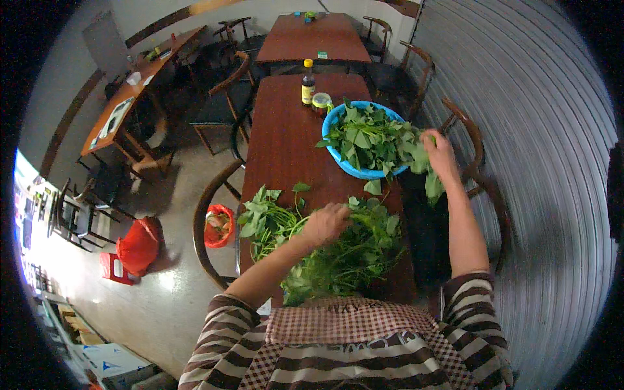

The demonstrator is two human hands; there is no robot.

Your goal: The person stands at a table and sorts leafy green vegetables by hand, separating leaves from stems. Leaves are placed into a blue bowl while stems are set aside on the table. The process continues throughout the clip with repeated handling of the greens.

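My right hand (438,148) grips a bunch of leafy greens (418,155) at the right rim of a blue plastic basin (343,165); the leaves hang down and are blurred. Broad green leaves (365,134) fill the basin above its rim. Over the near end of the table, my left hand (327,224) is bent above a loose pile of long-stemmed greens (341,265). Its fingers are curled and blurred, so whether they pinch a stem is unclear. More leafy stems (265,219) spread left of that hand. A single leaf (373,187) lies below the basin.
On the brown wooden table (278,131) stand a yellow-capped sauce bottle (307,85) and a lidded jar (321,103), left of the basin. A wooden chair (202,219) and a red-lined bin (219,225) are at the left. A corrugated metal shutter (531,170) runs along the right.
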